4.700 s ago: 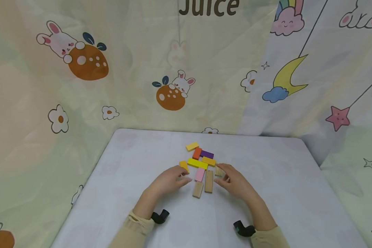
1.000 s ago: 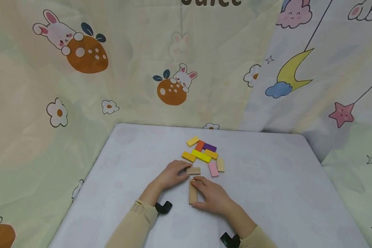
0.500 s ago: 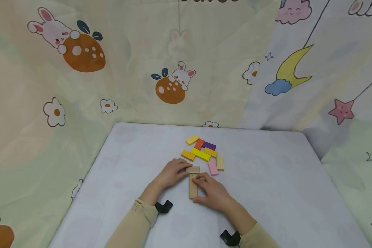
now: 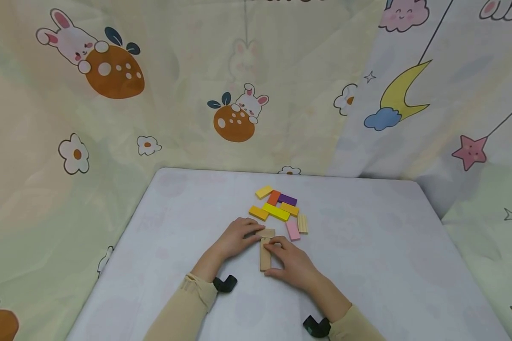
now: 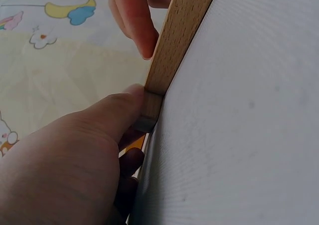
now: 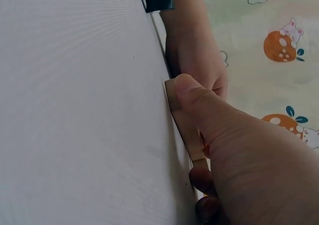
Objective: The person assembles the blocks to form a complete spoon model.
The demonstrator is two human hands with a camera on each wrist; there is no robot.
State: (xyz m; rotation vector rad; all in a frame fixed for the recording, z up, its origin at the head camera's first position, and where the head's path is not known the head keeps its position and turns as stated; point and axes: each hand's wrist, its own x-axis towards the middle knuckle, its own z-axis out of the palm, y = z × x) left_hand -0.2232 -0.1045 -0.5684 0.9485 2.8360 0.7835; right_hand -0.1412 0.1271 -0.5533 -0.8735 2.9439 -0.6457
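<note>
My left hand (image 4: 237, 237) pinches a short plain wooden block (image 4: 266, 233) by its left end, where it lies crosswise on the white table. Thumb and fingers of my right hand (image 4: 293, 265) grip a longer plain wooden block (image 4: 265, 259) along its right side and near end. This one points away from me, its far end right at the short block, so the two form a T. In the left wrist view the long block (image 5: 182, 35) meets the short block (image 5: 152, 105) by my left thumb. My right thumb lies on the near end of the long block (image 6: 188, 135) in the right wrist view.
Just beyond the hands lie flat coloured blocks: a pink block (image 4: 293, 230), a bright yellow block (image 4: 276, 212), orange-yellow, red-orange and purple blocks (image 4: 288, 200). A pale ridged wooden block (image 4: 302, 224) lies beside the pink one. The table (image 4: 388, 246) ends at a printed cloth backdrop.
Over several seconds both hands took hold of plain blocks; the short one was turned crosswise, the pink one shifted right. In the last second the long block slid away from me against the short one.
</note>
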